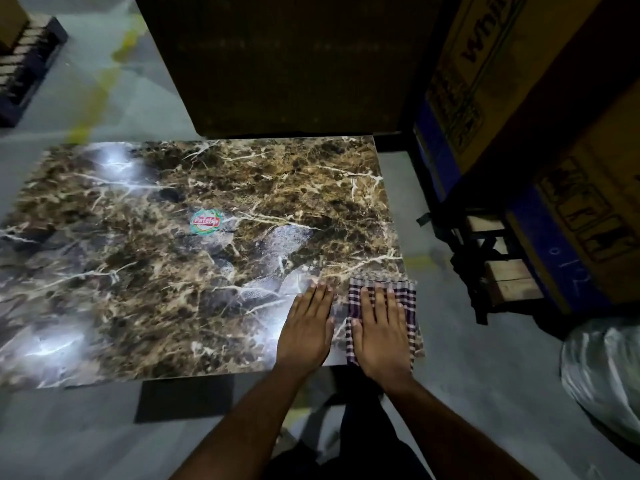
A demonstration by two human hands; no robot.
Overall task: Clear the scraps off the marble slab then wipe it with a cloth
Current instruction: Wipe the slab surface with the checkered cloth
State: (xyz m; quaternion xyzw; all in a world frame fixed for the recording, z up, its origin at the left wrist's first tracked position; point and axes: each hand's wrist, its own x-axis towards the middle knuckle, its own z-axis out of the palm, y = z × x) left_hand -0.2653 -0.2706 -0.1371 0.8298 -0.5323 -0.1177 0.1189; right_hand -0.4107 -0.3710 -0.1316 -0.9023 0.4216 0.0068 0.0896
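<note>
Two hands at the near right corner: right hand (379, 329) flat, fingers straight, pressing one checked cloth (405, 299) onto the marble slab (156, 271). Left hand (306, 327) flat on bare marble just beside it, holding nothing. Cloth sits at the slab's right edge, one corner hanging just over it. One round sticker (206, 221) near slab centre, well apart from both hands. Slab lies open to the left and far side. Right of slab: a strip of floor (446, 341), then stacked cardboard boxes (540, 133) and one plastic bag (604, 372).
</note>
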